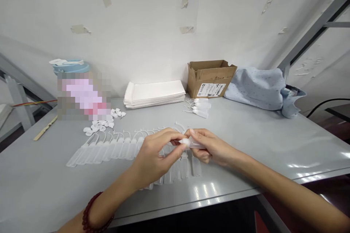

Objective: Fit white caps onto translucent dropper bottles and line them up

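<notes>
Between my hands is a small translucent plastic bottle [195, 144], lying nearly sideways with its tip to the left. My right hand [212, 147] is closed around its body. The thumb and fingers of my left hand [154, 156] pinch the white cap [185, 141] at the bottle's neck; whether it is tight I cannot tell. Below and left of my hands, a long row of similar bottles [101, 151] with thin curved tubes lies on the table. More bottles [177, 170] lie nearer the front, partly hidden by my left hand. Loose white caps [96, 126] are heaped at the left.
Several bottles with tips [201, 108] lie before a cardboard box [210, 80]. A stack of white trays [155, 94] leans near the wall, with light-blue cloth [254, 89] at right. A wooden stick [45, 128] lies left, beside a pixelated patch and a blue container [71, 67].
</notes>
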`<state>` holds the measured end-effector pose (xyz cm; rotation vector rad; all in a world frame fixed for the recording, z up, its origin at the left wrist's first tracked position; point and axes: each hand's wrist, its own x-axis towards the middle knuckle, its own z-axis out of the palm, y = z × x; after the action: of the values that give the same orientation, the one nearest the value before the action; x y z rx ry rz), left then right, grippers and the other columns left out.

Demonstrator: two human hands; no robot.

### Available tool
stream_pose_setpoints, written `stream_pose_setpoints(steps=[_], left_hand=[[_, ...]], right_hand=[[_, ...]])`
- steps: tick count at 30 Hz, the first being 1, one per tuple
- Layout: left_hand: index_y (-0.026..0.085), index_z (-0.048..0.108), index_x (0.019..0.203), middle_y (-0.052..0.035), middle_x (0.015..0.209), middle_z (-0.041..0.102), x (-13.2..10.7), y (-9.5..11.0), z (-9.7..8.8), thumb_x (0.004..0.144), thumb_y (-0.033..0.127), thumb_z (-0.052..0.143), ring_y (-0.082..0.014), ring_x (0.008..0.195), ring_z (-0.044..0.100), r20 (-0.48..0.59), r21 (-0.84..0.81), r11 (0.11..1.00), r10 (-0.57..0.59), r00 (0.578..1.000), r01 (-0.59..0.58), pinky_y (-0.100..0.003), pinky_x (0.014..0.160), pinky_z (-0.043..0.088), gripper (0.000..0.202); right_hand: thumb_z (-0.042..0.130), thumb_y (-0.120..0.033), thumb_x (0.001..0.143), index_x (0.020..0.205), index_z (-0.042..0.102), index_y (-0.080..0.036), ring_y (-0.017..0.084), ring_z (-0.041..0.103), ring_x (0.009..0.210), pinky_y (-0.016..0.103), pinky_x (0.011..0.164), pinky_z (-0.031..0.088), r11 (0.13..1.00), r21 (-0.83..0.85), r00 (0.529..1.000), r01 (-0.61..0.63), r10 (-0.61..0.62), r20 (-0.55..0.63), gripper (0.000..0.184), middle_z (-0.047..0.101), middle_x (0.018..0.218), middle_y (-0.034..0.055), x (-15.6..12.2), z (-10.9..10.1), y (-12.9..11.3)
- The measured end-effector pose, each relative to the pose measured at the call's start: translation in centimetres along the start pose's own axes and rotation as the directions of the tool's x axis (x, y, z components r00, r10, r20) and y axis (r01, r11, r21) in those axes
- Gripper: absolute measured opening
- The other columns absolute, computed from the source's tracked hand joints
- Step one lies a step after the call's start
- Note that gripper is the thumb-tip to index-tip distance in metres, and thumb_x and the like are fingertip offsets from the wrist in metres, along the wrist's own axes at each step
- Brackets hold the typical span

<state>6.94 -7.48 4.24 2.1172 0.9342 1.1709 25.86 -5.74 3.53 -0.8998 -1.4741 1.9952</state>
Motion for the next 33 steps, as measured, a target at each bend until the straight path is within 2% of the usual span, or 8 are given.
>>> stream_pose_setpoints(steps=[3,6,8,16,21,25,30,33], left_hand=[[0.016,0.067,0.086,-0.0021,0.078,0.070,0.3,0.1,-0.6,0.082,0.022,0.063,-0.0127,0.071,0.065,-0.035,-0.128,0.956,-0.272,0.962,0.266,-0.022,0.066,0.052,0.009],[0.017,0.069,0.084,-0.0008,0.068,0.069,0.7,0.1,-1.2,0.082,0.030,0.063,-0.0130,0.064,0.066,0.039,-0.257,0.855,-0.457,0.888,0.451,-0.022,0.061,0.054,0.014],[0.016,0.069,0.084,-0.0007,0.066,0.069,0.8,0.1,-1.3,0.081,0.030,0.065,-0.0130,0.062,0.066,0.072,-0.300,0.825,-0.480,0.874,0.478,-0.022,0.061,0.055,0.015],[0.015,0.069,0.086,-0.0014,0.076,0.070,0.2,-0.2,-0.7,0.081,0.024,0.064,-0.0134,0.067,0.068,0.030,-0.278,0.895,-0.356,0.934,0.350,-0.023,0.064,0.058,0.011],[0.015,0.069,0.085,-0.0018,0.081,0.070,0.2,0.0,-0.6,0.080,0.020,0.064,-0.0125,0.069,0.066,-0.006,-0.203,0.943,-0.272,0.962,0.265,-0.022,0.068,0.057,0.009],[0.016,0.069,0.084,-0.0007,0.070,0.068,0.6,-0.2,-0.8,0.080,0.027,0.065,-0.0121,0.062,0.065,0.044,-0.275,0.863,-0.428,0.903,0.423,-0.021,0.061,0.055,0.012],[0.014,0.068,0.079,-0.0012,0.064,0.066,0.9,-0.6,-1.1,0.080,0.031,0.066,-0.0113,0.057,0.061,0.132,-0.385,0.741,-0.546,0.827,0.550,-0.022,0.057,0.052,0.017],[0.014,0.067,0.076,-0.0014,0.065,0.066,0.9,-0.7,-1.2,0.080,0.031,0.065,-0.0118,0.058,0.062,0.189,-0.450,0.689,-0.548,0.815,0.568,-0.022,0.055,0.052,0.018]], right_hand=[[0.057,-0.048,0.084,0.092,0.050,-0.020,0.006,0.033,0.045,0.019,0.042,0.028,0.934,-0.286,0.951,0.216,-0.268,-0.155,0.031,0.043,0.056,-0.0073,-0.2,0.0,0.1],[0.063,-0.031,0.082,0.098,0.057,-0.018,0.010,0.046,0.058,0.023,0.053,0.039,0.667,-0.653,0.768,0.358,-0.608,-0.200,0.022,0.055,0.073,-0.0002,-0.3,-0.2,0.4],[0.060,-0.027,0.083,0.098,0.061,-0.017,0.010,0.046,0.056,0.024,0.053,0.040,0.578,-0.728,0.712,0.369,-0.679,-0.178,0.018,0.056,0.069,0.0000,-0.3,-0.3,0.7],[0.061,-0.040,0.081,0.075,0.061,-0.014,0.004,0.034,0.035,0.019,0.035,0.023,0.953,-0.203,0.908,0.223,-0.279,-0.313,0.027,0.045,0.046,-0.0067,-0.4,0.1,0.3],[0.059,-0.044,0.082,0.062,0.052,-0.015,0.001,0.026,0.026,0.018,0.029,0.013,0.995,0.082,0.985,0.048,-0.033,-0.171,0.036,0.046,0.043,-0.0066,0.0,-0.6,0.0],[0.051,-0.046,0.087,0.074,0.059,-0.014,0.005,0.042,0.034,0.020,0.036,0.033,0.985,-0.120,0.974,0.121,-0.141,-0.176,0.035,0.055,0.053,-0.0023,0.2,-0.6,0.2],[0.059,-0.029,0.084,0.098,0.065,-0.016,0.013,0.055,0.066,0.024,0.056,0.045,0.563,-0.739,0.729,0.369,-0.669,-0.145,0.019,0.063,0.078,0.0045,0.1,-0.5,0.8],[0.053,-0.025,0.088,0.098,0.066,-0.015,0.012,0.051,0.060,0.024,0.054,0.043,0.457,-0.801,0.689,0.387,-0.720,-0.079,0.019,0.059,0.069,0.0030,0.0,-0.3,1.1]])
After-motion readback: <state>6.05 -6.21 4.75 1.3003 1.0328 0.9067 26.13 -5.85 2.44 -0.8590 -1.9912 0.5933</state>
